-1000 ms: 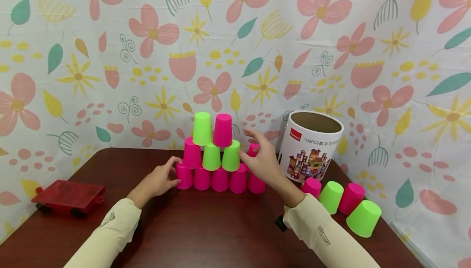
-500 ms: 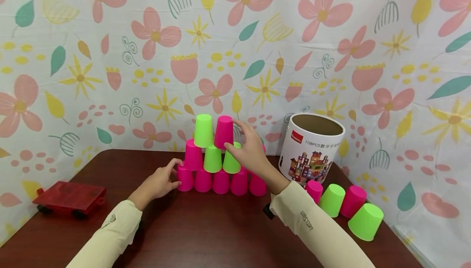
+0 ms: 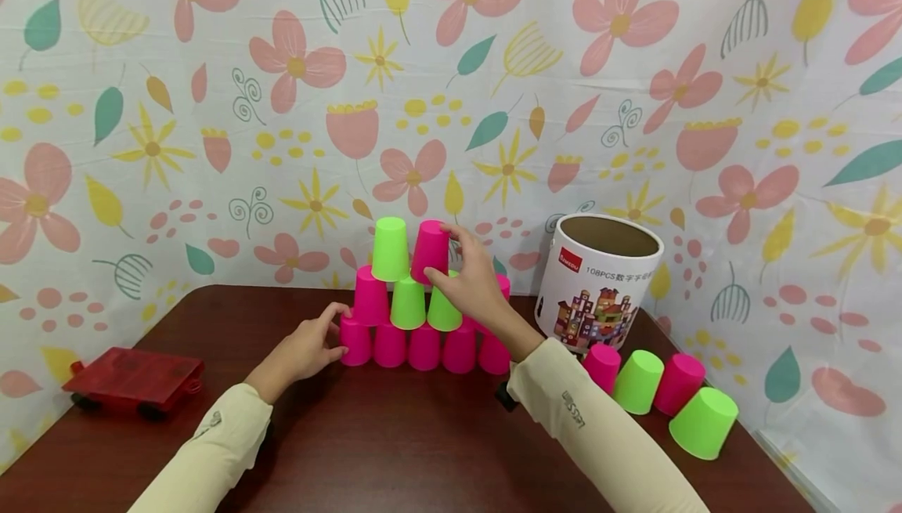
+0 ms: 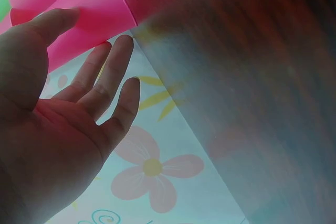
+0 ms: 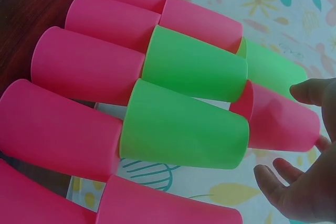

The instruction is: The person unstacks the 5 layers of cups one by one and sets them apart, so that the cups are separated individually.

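Upside-down plastic cups stand stacked in rows on the table. My right hand [image 3: 470, 278] pinches the pink cup [image 3: 428, 251] at the top right between thumb and fingers; it leans slightly. Beside it stands a green cup [image 3: 390, 250]. Below them are a pink cup [image 3: 370, 298], two green cups [image 3: 408, 304] and another pink cup [image 5: 168, 203], partly behind my right hand in the head view. The bottom row is all pink. My left hand [image 3: 304, 347] rests at the left end, its thumb and spread fingers touching the end cup [image 3: 355, 342].
At the right, a pink cup [image 3: 602, 366], a green cup [image 3: 637, 382], another pink cup [image 3: 679, 384] and another green cup [image 3: 703, 423] stand in a line. A white bucket [image 3: 592, 286] is behind them. A red toy cart [image 3: 137, 378] sits far left; a floral curtain hangs behind.
My right hand has moved left from beside the stack to the top-right pink cup and taken hold of it. That cup has tilted slightly. My left hand has stayed in place.
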Demonstrator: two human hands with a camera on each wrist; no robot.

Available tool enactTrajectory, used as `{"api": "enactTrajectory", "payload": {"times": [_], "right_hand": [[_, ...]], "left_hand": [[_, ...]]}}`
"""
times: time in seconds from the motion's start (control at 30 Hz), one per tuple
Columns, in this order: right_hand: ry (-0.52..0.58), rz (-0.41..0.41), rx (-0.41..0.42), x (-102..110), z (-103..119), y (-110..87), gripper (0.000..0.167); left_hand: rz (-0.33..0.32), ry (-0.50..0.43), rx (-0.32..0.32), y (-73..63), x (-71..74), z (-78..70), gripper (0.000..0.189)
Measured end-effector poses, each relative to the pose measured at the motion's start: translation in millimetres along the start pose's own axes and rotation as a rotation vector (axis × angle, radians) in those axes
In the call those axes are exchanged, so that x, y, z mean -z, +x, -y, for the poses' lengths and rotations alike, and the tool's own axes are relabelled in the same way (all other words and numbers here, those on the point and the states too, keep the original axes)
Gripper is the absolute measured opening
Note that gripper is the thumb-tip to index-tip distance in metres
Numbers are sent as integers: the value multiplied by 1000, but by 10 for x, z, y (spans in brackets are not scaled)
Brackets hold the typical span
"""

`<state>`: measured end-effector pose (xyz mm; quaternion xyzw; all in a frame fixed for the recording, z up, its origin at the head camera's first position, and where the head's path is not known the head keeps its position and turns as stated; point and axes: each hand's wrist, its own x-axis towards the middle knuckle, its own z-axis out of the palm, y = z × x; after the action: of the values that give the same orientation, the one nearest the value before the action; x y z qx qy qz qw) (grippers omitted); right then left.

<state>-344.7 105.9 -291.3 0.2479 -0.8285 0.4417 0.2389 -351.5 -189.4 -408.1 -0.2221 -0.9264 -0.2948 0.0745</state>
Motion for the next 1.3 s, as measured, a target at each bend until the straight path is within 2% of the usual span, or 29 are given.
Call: {"api": "enactTrajectory", "payload": {"times": [0.23, 0.5, 0.63, 0.9, 1.2, 1.3], "right_hand": [[74, -32, -48, -2, 6, -3, 60], [154, -70, -27, 46, -19, -108, 55], [174, -81, 17, 116, -22, -206, 54], [139, -99, 94, 286, -1, -450, 55], [102, -85, 69, 495, 96, -823, 54], [75, -89, 73, 559, 68, -928, 55]], "left_hand": [[-6, -3, 7, 4, 4, -17, 58], [0, -18, -9, -5, -22, -25, 58], [1, -19, -2, -9, -25, -25, 58], [-10, -10, 9, -8, -11, -27, 57], [-10, 3, 15, -18, -6, -26, 58], [-12, 4, 16, -7, 0, -32, 58]]}}
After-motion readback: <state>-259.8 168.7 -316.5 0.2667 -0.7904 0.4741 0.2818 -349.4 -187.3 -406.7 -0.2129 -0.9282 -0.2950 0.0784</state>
